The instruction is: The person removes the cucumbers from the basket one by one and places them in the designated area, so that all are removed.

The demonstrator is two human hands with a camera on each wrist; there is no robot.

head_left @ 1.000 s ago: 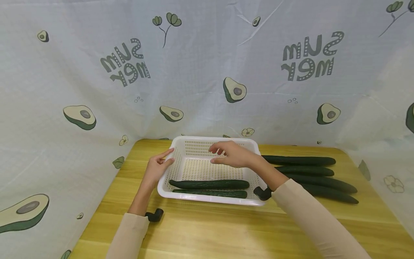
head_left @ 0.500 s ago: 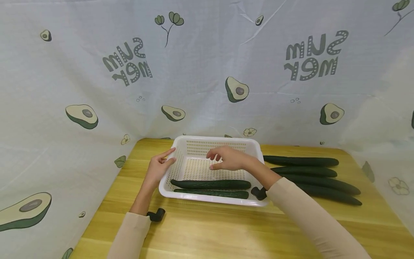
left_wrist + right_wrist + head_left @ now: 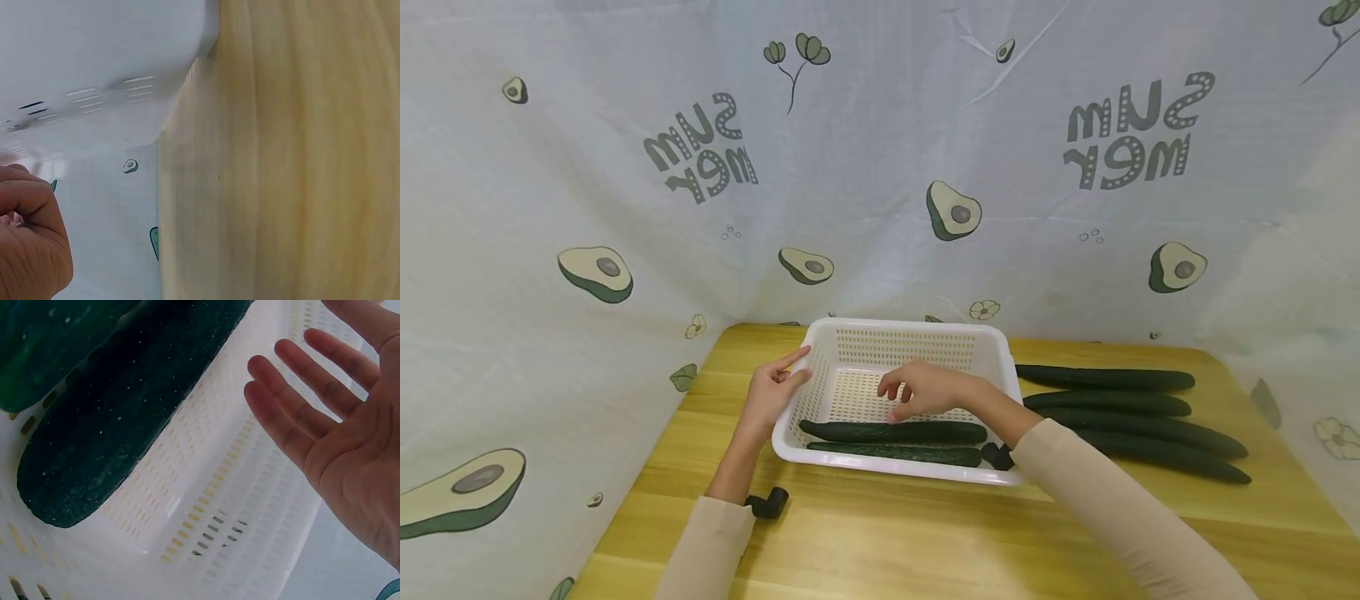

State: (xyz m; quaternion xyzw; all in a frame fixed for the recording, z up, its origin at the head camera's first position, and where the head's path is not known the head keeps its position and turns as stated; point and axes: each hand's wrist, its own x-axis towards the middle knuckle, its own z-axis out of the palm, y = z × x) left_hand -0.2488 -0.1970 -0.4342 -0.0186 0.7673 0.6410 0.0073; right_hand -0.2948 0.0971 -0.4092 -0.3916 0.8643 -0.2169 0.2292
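Clamping white plastic basket point(image 3: 895, 470) at left rim with left grip point(image 3: 767, 395), holding right grip point(image 3: 927, 388) loosely apart over basket, near its rear cucumber point(image 3: 895, 432)

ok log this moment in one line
left hand: touching basket; right hand: open over basket; two cucumbers: in basket; four cucumbers: on table

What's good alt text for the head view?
A person's right hand hovers over a white slotted plastic basket with two cucumbers inside, while the left hand holds its left rim. Four more cucumbers lie to the right on a wood-grain table.
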